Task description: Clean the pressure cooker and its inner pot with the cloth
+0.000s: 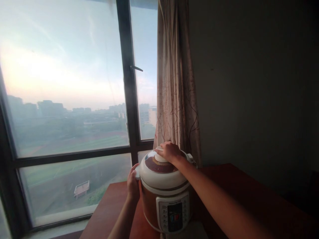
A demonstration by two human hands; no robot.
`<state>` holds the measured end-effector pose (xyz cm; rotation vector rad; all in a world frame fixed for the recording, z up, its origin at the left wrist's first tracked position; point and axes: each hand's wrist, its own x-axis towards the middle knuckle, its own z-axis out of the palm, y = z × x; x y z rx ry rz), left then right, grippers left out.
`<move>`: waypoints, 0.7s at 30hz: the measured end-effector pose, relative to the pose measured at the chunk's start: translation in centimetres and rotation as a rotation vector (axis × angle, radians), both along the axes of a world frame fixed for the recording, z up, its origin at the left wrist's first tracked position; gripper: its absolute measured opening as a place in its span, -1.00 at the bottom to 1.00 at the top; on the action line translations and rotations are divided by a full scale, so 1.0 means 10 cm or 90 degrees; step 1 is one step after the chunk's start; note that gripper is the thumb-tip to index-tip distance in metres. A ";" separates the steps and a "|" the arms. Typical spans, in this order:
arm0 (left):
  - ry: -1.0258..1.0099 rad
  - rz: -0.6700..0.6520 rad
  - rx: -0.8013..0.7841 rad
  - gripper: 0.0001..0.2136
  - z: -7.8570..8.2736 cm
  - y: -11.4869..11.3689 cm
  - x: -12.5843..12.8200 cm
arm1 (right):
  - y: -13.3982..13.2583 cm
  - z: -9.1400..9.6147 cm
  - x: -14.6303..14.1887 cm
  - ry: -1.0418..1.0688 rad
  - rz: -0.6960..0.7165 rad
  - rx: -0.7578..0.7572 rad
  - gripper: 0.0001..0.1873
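A white and brown electric pressure cooker [163, 194] stands on a reddish-brown table [249, 199], its control panel [174, 214] facing me. My right hand [169, 151] is closed over the white knob on top of the lid [157, 169]. My left hand [133, 184] is wrapped round the cooker's left side handle, fingers curled against the body.
A large dark-framed window [127, 83] fills the left, with a patterned curtain [176, 83] hanging just behind the cooker. A dark wall [249, 83] stands at the right. The table's left edge runs close to the window sill.
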<state>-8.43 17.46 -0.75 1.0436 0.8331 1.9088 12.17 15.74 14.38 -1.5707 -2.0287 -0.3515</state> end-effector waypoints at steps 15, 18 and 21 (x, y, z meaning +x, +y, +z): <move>0.004 0.004 -0.001 -0.47 0.01 0.00 0.01 | 0.00 -0.09 0.11 0.009 0.037 -0.004 -0.46; 0.000 -0.003 -0.003 -0.47 0.02 -0.01 0.01 | 0.00 -0.10 0.09 0.026 0.033 -0.011 -0.51; 0.000 -0.004 -0.003 -0.48 0.02 -0.01 0.00 | 0.00 -0.12 0.06 0.050 0.020 -0.014 -0.53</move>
